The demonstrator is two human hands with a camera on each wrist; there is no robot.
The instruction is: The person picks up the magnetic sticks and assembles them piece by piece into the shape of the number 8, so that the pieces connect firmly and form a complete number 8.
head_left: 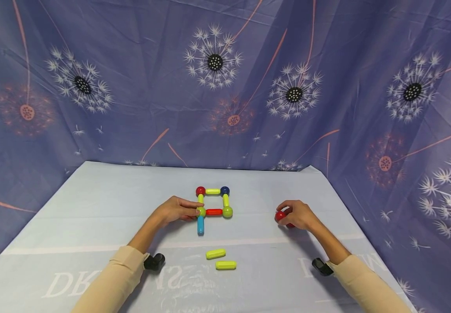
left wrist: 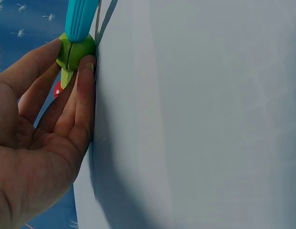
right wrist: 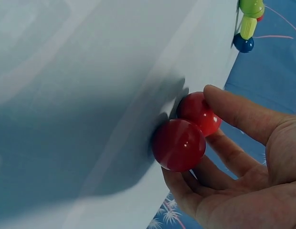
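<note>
My left hand [head_left: 176, 210] pinches a green ball [left wrist: 80, 53] between thumb and fingers, at the near left corner of a square of rods and balls lying on the table. A blue rod [head_left: 200, 226] sticks out from that ball toward me. The square's other corners are a red ball [head_left: 200, 191], a dark blue ball [head_left: 225, 191] and another green ball [head_left: 227, 212], joined by yellow rods and a red rod [head_left: 214, 212]. Off to the right, my right hand [head_left: 299, 214] grips one of two red balls [right wrist: 199, 114] sitting side by side, fingers curled behind them.
Two loose yellow rods [head_left: 226, 265] lie on the table in front of the square. White cloth [head_left: 104, 208] covers the table, and a purple dandelion-print curtain [head_left: 147, 87] hangs behind and along the sides. Each wrist wears a black camera [head_left: 154, 262].
</note>
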